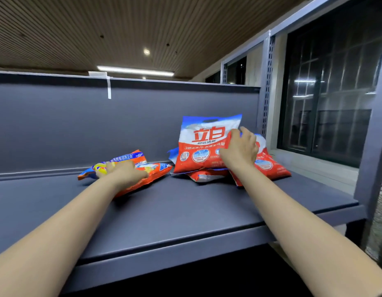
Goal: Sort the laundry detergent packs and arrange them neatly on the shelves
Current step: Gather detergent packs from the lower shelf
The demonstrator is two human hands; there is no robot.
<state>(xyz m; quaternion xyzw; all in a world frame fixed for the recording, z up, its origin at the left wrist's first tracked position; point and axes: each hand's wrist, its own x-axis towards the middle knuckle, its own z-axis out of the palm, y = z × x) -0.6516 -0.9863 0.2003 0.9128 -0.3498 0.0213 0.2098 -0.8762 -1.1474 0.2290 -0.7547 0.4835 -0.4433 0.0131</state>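
Left hand (123, 172) presses flat on the orange pack (142, 174) to square it, while the right hand (239, 151) pinches the upright red pack (205, 144), steadying it against the far right pile.

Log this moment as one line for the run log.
left hand: rests on orange detergent pack | right hand: grips upright red-and-white detergent pack | surface: grey metal shelf | sorting: unfinished
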